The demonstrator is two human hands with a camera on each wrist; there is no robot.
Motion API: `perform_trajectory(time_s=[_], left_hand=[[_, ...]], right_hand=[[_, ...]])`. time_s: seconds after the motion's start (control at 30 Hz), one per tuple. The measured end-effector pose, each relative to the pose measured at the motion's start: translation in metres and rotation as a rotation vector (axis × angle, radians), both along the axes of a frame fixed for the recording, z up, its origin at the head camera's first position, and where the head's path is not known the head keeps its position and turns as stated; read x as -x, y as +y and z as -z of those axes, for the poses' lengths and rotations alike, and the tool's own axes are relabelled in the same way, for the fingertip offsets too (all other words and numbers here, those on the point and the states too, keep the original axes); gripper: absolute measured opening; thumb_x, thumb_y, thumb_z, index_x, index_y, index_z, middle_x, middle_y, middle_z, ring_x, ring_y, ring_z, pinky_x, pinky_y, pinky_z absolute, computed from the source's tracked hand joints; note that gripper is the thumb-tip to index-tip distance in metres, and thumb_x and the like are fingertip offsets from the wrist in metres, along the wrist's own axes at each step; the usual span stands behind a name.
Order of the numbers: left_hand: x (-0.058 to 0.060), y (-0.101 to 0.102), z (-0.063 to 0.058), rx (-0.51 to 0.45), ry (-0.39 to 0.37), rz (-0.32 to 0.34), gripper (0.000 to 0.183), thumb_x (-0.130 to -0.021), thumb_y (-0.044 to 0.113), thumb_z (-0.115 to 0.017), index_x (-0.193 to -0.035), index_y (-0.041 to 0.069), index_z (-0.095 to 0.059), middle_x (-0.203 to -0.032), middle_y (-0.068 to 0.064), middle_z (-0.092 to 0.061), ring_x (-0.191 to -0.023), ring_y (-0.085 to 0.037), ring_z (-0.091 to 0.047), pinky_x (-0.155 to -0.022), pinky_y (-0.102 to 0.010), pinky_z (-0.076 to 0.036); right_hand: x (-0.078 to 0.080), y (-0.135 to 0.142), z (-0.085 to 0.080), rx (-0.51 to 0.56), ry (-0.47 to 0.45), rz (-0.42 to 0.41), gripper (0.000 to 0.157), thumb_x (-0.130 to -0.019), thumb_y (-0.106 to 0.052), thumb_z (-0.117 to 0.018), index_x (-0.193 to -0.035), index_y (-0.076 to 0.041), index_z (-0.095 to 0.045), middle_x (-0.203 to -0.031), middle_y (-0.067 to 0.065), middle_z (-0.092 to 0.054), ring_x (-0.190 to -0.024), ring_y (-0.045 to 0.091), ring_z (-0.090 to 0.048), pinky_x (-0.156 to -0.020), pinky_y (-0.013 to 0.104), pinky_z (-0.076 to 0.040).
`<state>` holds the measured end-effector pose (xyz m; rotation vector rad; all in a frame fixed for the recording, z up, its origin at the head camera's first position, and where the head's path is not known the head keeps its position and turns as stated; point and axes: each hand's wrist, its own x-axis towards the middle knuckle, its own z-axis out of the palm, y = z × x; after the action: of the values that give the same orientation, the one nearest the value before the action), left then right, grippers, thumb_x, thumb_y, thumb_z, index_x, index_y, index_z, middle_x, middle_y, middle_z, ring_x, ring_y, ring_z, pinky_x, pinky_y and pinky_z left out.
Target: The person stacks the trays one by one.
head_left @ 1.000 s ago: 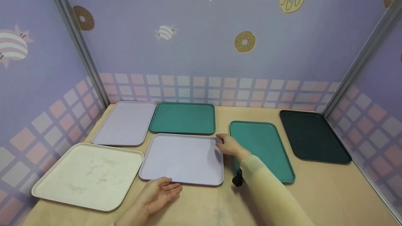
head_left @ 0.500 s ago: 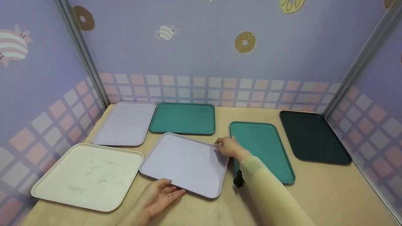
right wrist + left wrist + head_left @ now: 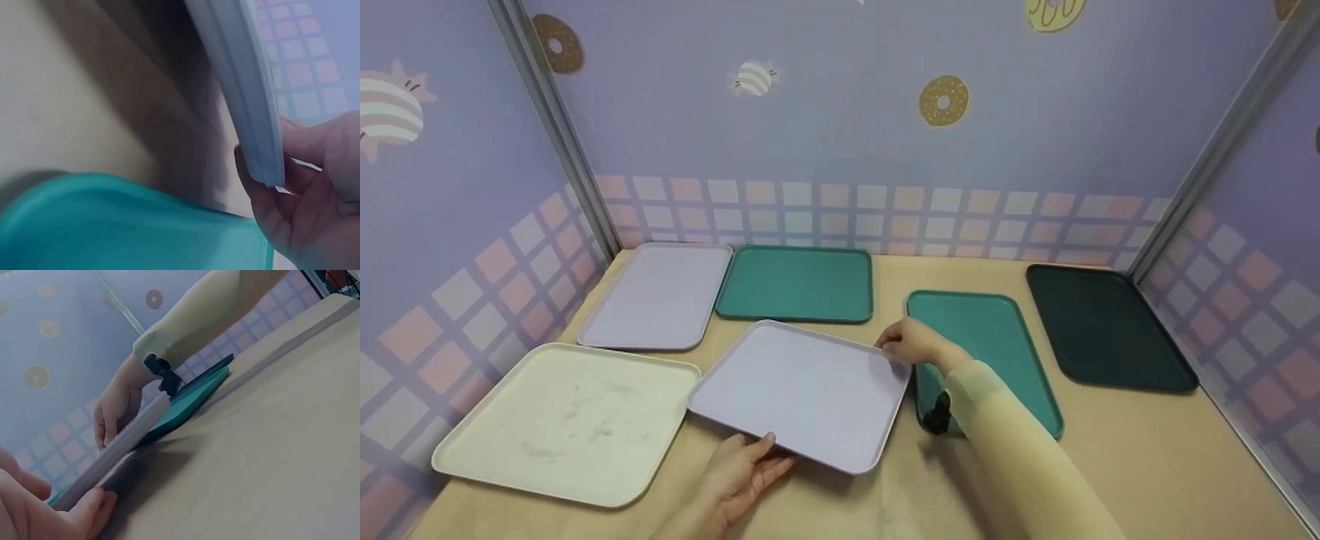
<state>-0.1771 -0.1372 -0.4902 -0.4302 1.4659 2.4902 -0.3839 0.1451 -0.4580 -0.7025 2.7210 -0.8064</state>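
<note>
A pale lilac tray (image 3: 806, 394) is turned at an angle in the middle of the head view, raised off the tabletop with a shadow under it. My left hand (image 3: 746, 472) grips its near edge, thumb on top and fingers underneath. At the far right corner my right hand (image 3: 911, 343) pinches the rim. In the right wrist view the tray's edge (image 3: 242, 90) runs between the thumb and curled fingers (image 3: 264, 205). The left wrist view shows the tray side-on, its rim (image 3: 112, 450) between thumb and fingers.
A cream tray (image 3: 577, 420) lies at left, another lilac tray (image 3: 660, 296) behind it. One green tray (image 3: 799, 285) is at the back, a second green tray (image 3: 982, 337) beneath the right forearm. A dark tray (image 3: 1110, 326) is at far right, near the walls.
The lilac tray has turned clockwise, its near right corner swinging toward me, and it has risen off the table. My left hand has gone from open beside its edge to gripping it.
</note>
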Motion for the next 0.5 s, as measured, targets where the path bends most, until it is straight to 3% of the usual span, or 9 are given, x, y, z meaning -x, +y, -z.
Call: perform_trajectory(time_s=[0.13,0.3,0.4,0.5], left_hand=[[-0.002,0.004,0.003,-0.003,-0.01,-0.034,0.067,-0.106,-0.005,-0.043,-0.151,-0.017,0.005,-0.128,-0.024,-0.045,-0.098,-0.022,-0.07,-0.098,-0.044,-0.059],[0.001,0.007,0.001,-0.002,-0.002,-0.011,0.08,-0.107,-0.006,-0.04,-0.152,-0.013,0.026,-0.148,-0.038,-0.026,-0.108,-0.032,-0.07,-0.098,-0.042,-0.059],[0.008,0.007,-0.002,0.002,0.02,-0.004,0.082,-0.107,-0.005,-0.04,-0.152,-0.012,0.029,-0.156,-0.042,-0.019,-0.126,-0.044,-0.06,-0.099,-0.041,-0.059],[0.018,0.008,-0.004,0.031,0.06,-0.002,0.079,-0.108,-0.003,-0.04,-0.153,-0.012,0.025,-0.157,-0.041,-0.022,-0.133,-0.047,-0.053,-0.099,-0.041,-0.059]], right_hand=[[0.0,0.003,-0.001,0.025,-0.036,-0.013,0.025,-0.102,-0.008,-0.056,-0.114,-0.006,-0.078,-0.117,0.013,-0.076,-0.089,0.017,-0.064,-0.078,0.033,-0.056],[0.003,0.006,-0.004,0.142,-0.132,0.071,0.026,-0.104,-0.018,-0.058,-0.117,-0.008,-0.077,-0.124,0.013,-0.074,-0.107,0.022,-0.067,-0.094,0.041,-0.055],[0.006,0.007,-0.005,0.193,-0.164,0.135,0.026,-0.102,-0.023,-0.061,-0.118,-0.01,-0.077,-0.125,0.012,-0.073,-0.107,0.022,-0.065,-0.094,0.041,-0.054],[0.008,0.009,-0.007,0.226,-0.182,0.193,0.025,-0.101,-0.021,-0.062,-0.119,-0.013,-0.077,-0.129,0.012,-0.069,-0.108,0.024,-0.062,-0.095,0.043,-0.055]])
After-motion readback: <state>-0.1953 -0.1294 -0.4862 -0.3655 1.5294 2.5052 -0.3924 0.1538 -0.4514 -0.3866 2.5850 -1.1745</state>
